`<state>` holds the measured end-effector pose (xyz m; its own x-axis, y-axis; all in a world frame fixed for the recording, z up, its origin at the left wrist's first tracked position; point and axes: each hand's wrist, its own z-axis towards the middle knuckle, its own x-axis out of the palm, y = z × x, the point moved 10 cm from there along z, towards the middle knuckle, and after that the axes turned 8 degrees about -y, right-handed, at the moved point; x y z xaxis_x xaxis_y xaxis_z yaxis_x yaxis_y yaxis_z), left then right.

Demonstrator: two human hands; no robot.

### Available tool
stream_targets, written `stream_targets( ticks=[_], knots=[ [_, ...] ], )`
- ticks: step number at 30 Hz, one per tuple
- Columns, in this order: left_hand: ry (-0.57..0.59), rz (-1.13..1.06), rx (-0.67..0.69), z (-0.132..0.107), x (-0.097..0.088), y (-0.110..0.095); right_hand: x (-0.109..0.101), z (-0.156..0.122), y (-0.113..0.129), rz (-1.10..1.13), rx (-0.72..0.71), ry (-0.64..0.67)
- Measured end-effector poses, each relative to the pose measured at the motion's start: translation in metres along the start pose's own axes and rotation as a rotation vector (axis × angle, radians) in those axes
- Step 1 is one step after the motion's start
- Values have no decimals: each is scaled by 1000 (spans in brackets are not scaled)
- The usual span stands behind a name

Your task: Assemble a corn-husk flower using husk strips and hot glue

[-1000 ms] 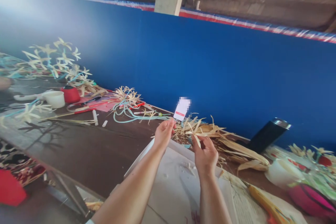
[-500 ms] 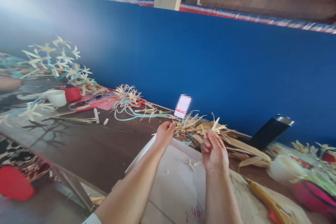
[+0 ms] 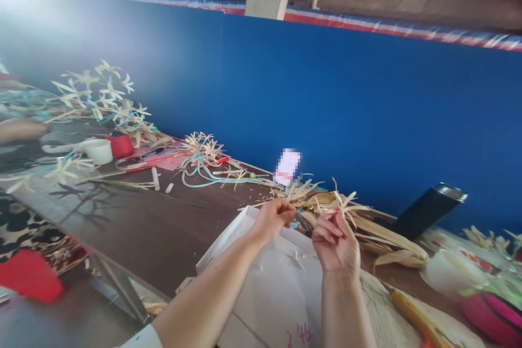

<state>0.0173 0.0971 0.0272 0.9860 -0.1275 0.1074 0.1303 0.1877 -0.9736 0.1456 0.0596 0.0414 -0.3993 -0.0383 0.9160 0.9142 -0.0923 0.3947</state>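
Blue boarding runs along the back of a long dark table [image 3: 163, 228] strewn with craft scraps. Near its front edge lies a white sheet [image 3: 261, 283] with "46" written on it in pink at the bottom. The right hand [image 3: 335, 240] is raised over this sheet, its grip pinched tight on a small husk flower [image 3: 342, 202] whose pale points fan out above the fingertips. The left hand [image 3: 276, 214] is just beside it at the sheet's far edge, its grip curled closed; whether anything is inside cannot be told. Behind both hands lies a pile of dried husks [image 3: 379, 234]. A white card [image 3: 287, 167] with a red stripe leans against the boarding, its writing unreadable. To the right lies a black flask [image 3: 428, 209]; far left stand a white cup [image 3: 100, 150] and a red spool [image 3: 120, 144].
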Motion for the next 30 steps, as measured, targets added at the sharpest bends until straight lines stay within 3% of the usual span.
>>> stream_targets(
  ticks=[5, 11, 13, 23, 30],
  knots=[
    [92, -105, -44, -9, 13, -2, -3, 1, -17, 42, 103, -15],
    [434, -139, -141, -32, 47, -1, 12, -6, -30, -72, 157, 42],
    [456, -100, -156, -34, 49, 2, 13, -7, -28, -142, 143, 26],
    [89, -93, -220, -6, 8, 16, -13, -4, 30, -260, -242, -245],
    [-91, -56, -246, 4, -17, 19, -18, -7, 38, -217, -286, -308]
  ],
)
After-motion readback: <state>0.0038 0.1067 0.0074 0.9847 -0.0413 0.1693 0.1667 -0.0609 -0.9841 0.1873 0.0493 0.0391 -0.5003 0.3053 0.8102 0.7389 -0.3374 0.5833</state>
